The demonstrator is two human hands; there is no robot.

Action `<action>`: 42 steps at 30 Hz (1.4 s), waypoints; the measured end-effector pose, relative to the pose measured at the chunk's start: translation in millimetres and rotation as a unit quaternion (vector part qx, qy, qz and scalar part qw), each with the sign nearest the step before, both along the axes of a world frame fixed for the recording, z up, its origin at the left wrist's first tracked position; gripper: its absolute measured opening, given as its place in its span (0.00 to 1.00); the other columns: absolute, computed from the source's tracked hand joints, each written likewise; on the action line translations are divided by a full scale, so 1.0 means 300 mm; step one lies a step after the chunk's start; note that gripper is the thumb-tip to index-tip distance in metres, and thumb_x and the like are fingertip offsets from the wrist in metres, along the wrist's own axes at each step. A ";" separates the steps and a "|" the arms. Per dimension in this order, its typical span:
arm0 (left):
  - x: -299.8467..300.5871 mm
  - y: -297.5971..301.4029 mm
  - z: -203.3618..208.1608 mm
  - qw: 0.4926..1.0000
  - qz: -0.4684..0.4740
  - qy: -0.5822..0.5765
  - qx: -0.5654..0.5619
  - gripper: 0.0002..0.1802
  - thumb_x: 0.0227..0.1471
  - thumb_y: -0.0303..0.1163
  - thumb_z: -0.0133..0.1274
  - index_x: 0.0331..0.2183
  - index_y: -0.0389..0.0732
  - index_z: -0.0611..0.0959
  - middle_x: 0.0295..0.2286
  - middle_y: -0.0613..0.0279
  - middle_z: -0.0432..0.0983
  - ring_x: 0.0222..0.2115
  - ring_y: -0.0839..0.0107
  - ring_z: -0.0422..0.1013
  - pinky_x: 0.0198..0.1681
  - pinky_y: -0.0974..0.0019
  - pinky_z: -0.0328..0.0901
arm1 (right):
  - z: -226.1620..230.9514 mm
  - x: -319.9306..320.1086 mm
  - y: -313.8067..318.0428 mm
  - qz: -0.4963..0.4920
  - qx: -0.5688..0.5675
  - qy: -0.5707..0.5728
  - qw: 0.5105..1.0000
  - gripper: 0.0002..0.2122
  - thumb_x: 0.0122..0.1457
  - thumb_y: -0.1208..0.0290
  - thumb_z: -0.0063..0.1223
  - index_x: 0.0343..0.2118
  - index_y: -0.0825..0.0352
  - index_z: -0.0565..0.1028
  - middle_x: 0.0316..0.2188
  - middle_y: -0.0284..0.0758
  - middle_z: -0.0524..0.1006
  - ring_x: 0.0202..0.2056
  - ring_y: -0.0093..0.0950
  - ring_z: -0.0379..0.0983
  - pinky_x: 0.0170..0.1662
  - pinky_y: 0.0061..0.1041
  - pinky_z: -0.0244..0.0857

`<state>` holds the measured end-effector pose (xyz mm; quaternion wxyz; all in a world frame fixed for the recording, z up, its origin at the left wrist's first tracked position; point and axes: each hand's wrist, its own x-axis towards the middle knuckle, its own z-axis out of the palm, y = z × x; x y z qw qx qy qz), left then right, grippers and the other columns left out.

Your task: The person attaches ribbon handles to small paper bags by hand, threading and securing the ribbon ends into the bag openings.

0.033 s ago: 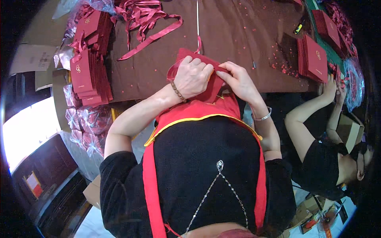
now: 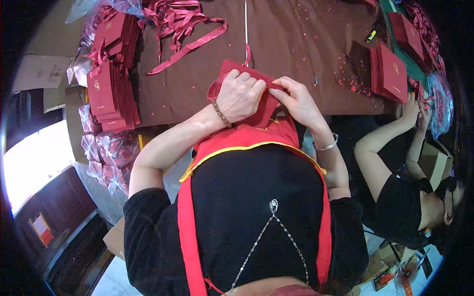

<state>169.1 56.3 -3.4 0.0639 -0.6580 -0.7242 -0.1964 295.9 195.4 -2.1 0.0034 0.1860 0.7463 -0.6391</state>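
Note:
At the table's near edge, both my hands work on a dark red paper bag (image 2: 266,109). My left hand (image 2: 240,96) lies across it, closed, fingers curled round the bag's upper part. A red ribbon loop (image 2: 213,91) shows beside that hand. With thumb and fingers pinched together, my right hand (image 2: 297,100) grips the bag's right edge. What lies between the fingertips is partly hidden. Just beyond the bag, a short ribbon end (image 2: 248,55) meets a thin white cord (image 2: 246,22) running away over the brown tablecloth (image 2: 286,44).
Stacked red bags (image 2: 101,93) stand at the left, with loose red ribbons (image 2: 177,24) beyond. More bags (image 2: 390,74) stand at the right, near red scraps (image 2: 348,81) and a yellow marker (image 2: 371,35). A co-worker's hands (image 2: 412,111) are at the right edge. Plastic-wrapped bundles (image 2: 116,150) sit lower left.

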 end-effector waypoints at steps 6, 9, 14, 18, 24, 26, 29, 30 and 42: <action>-0.019 -0.003 0.010 0.997 -0.021 -0.012 -0.079 0.04 0.42 0.32 0.47 0.22 0.43 0.71 0.17 0.63 0.71 0.22 0.66 0.69 0.28 0.63 0.58 | 0.006 0.001 0.004 0.023 0.048 0.029 0.998 0.08 0.56 0.74 0.49 0.35 0.74 0.72 0.28 0.33 0.70 0.31 0.18 0.66 0.33 0.18 0.60; -0.029 -0.013 0.023 0.994 -0.023 -0.011 -0.110 0.06 0.45 0.34 0.47 0.25 0.43 0.72 0.19 0.63 0.72 0.23 0.66 0.70 0.29 0.61 0.58 | -0.014 -0.009 0.002 0.030 0.124 0.066 0.990 0.08 0.57 0.74 0.48 0.35 0.74 0.71 0.28 0.34 0.70 0.29 0.20 0.68 0.32 0.20 0.62; -0.026 -0.007 0.086 0.981 0.050 0.003 -0.186 0.12 0.45 0.41 0.52 0.29 0.44 0.76 0.22 0.62 0.74 0.26 0.67 0.70 0.32 0.62 0.58 | -0.012 -0.013 -0.007 0.014 0.134 0.033 0.990 0.09 0.56 0.73 0.48 0.37 0.74 0.71 0.29 0.38 0.71 0.28 0.24 0.70 0.31 0.22 0.64; -0.026 -0.011 0.085 0.995 0.074 -0.015 -0.059 0.11 0.40 0.37 0.58 0.28 0.46 0.77 0.24 0.68 0.74 0.29 0.70 0.69 0.36 0.62 0.57 | -0.007 -0.012 -0.008 0.013 0.149 0.036 0.988 0.10 0.57 0.72 0.48 0.37 0.74 0.70 0.28 0.38 0.71 0.26 0.23 0.69 0.30 0.22 0.63; -0.014 -0.019 0.036 0.998 0.040 -0.044 -0.016 0.08 0.40 0.29 0.54 0.28 0.45 0.75 0.22 0.66 0.72 0.28 0.68 0.68 0.36 0.62 0.56 | -0.004 -0.010 -0.016 0.003 0.102 0.015 0.995 0.10 0.57 0.73 0.48 0.38 0.74 0.70 0.29 0.36 0.71 0.26 0.22 0.69 0.29 0.21 0.64; -0.005 -0.018 0.027 0.997 0.041 -0.065 0.004 0.06 0.40 0.25 0.52 0.27 0.43 0.74 0.22 0.64 0.71 0.28 0.67 0.68 0.35 0.62 0.56 | 0.000 -0.015 -0.021 0.001 0.099 0.040 0.994 0.10 0.57 0.74 0.48 0.38 0.74 0.70 0.29 0.36 0.71 0.27 0.20 0.69 0.29 0.21 0.64; 0.004 -0.005 0.005 0.997 0.038 -0.049 0.054 0.04 0.40 0.28 0.50 0.23 0.43 0.72 0.20 0.64 0.70 0.25 0.68 0.67 0.33 0.62 0.55 | -0.005 -0.004 -0.023 -0.008 0.075 0.031 0.997 0.09 0.57 0.75 0.48 0.38 0.75 0.70 0.29 0.35 0.70 0.27 0.19 0.68 0.30 0.20 0.64; 0.008 -0.002 0.004 0.996 0.042 -0.044 0.061 0.03 0.40 0.29 0.49 0.23 0.43 0.71 0.20 0.64 0.69 0.25 0.68 0.66 0.33 0.62 0.55 | -0.013 -0.003 -0.023 -0.005 0.073 0.044 0.996 0.09 0.57 0.75 0.48 0.38 0.75 0.70 0.29 0.35 0.70 0.28 0.19 0.68 0.30 0.19 0.63; -0.032 -0.014 0.032 0.996 -0.013 -0.018 0.088 0.04 0.37 0.33 0.52 0.23 0.48 0.76 0.29 0.73 0.70 0.36 0.73 0.65 0.40 0.59 0.51 | 0.030 0.004 0.005 0.041 0.178 0.064 0.981 0.11 0.55 0.71 0.51 0.37 0.73 0.73 0.30 0.39 0.73 0.33 0.29 0.72 0.37 0.25 0.64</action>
